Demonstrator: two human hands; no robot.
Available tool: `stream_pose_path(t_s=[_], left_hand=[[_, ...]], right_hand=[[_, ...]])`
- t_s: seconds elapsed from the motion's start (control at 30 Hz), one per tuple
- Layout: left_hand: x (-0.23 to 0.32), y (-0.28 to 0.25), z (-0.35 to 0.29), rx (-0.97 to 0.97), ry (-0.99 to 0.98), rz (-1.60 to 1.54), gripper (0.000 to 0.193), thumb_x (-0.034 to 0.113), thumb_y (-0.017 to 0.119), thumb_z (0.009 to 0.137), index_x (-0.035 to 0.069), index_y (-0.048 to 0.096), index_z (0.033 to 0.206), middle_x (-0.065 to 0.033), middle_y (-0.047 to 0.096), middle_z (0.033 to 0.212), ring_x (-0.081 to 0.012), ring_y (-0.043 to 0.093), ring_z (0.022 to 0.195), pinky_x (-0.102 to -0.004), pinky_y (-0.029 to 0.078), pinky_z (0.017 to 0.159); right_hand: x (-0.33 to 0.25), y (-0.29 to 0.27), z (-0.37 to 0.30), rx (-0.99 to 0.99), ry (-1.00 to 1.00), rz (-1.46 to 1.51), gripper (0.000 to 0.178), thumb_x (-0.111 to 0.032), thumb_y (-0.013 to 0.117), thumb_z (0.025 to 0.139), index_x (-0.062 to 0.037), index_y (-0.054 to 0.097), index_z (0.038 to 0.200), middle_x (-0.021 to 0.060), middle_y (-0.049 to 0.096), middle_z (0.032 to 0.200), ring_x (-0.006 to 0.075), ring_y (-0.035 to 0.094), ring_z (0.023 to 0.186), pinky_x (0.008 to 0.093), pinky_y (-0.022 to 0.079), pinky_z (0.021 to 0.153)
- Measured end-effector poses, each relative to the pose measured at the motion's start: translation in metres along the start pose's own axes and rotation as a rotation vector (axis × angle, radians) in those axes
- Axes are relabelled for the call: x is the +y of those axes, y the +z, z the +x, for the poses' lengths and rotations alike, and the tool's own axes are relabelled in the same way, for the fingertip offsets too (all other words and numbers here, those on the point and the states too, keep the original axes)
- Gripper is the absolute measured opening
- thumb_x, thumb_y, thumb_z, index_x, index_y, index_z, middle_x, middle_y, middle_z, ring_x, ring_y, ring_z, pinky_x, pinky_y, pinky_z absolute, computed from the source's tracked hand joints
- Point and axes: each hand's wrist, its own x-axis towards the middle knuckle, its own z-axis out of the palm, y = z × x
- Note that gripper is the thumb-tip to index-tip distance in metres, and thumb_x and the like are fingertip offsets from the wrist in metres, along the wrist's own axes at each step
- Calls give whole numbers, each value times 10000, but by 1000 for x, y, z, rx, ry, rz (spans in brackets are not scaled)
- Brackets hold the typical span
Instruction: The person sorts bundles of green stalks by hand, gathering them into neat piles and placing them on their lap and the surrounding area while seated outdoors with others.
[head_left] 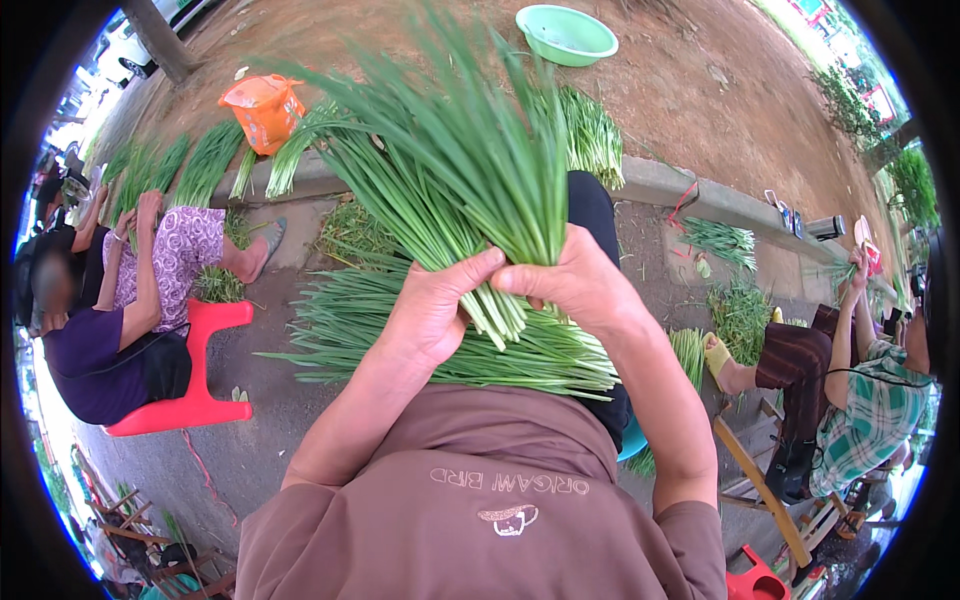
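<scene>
Both of my hands hold long green garlic chives in front of my chest, tips fanned up and away, pale cut ends toward me. My left hand (432,305) is closed round the lower stems of one bunch of chives (410,215). Against it, thumbs nearly meeting, my right hand (575,285) grips a second bunch (535,200) near its base. The upper leaves are smeared by motion. Across my lap lies a thick pile of chives (545,365), white ends to the right; my hands and the held bunches partly cover it.
Beyond my knees runs a stone curb (650,180), with chives (590,135), an orange bag (263,115) and a pale green basin (567,38) past it. A person (110,330) sits on a red stool (205,355) at left; another (870,400) sits at right. Leaf heaps (740,315) lie on the ground.
</scene>
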Motion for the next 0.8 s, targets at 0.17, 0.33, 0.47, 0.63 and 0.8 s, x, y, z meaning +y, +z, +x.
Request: stream_pose_path(t_s=[0.17, 0.33, 0.47, 0.63, 0.8], left_hand=[[-3, -13, 0, -69, 32, 139, 398, 33, 704, 802, 13, 551, 1169, -69, 631, 1080, -180, 629, 954, -322, 532, 816], [6, -16, -2, -76, 9, 207, 312, 13, 701, 790, 13, 598, 1084, -66, 654, 987, -161, 639, 857, -298, 531, 759], [21, -19, -1, 41, -13, 213, 391, 6, 705, 767, 0, 556, 1128, -100, 644, 930, -201, 639, 809, -333, 544, 721], [58, -58, 13, 40, 40, -264, 346, 72, 679, 830, 12, 553, 1146, -89, 628, 974, -204, 618, 880, -342, 540, 779], [54, -65, 21, 29, 77, -275, 274, 101, 662, 860, 61, 561, 1112, -78, 630, 971, -212, 601, 943, -365, 527, 836]], right_hand=[[12, -2, 3, -16, -39, -15, 315, -122, 798, 727, -38, 640, 987, -10, 638, 782, 58, 545, 629, 215, 430, 513], [4, -11, -4, -39, 65, -72, 271, -69, 741, 747, -27, 646, 997, 22, 664, 826, 55, 549, 623, 216, 430, 514], [2, -32, -12, 11, 98, 121, 232, -41, 698, 751, 8, 640, 971, 69, 653, 835, 95, 566, 624, 230, 446, 513], [4, -71, -23, 321, -40, 543, 278, -45, 713, 767, 32, 601, 1009, 115, 631, 842, 165, 605, 661, 291, 522, 549], [5, -85, -25, 241, -239, 872, 366, -53, 671, 837, 10, 519, 1164, 58, 586, 897, 113, 507, 710, 256, 436, 569]])
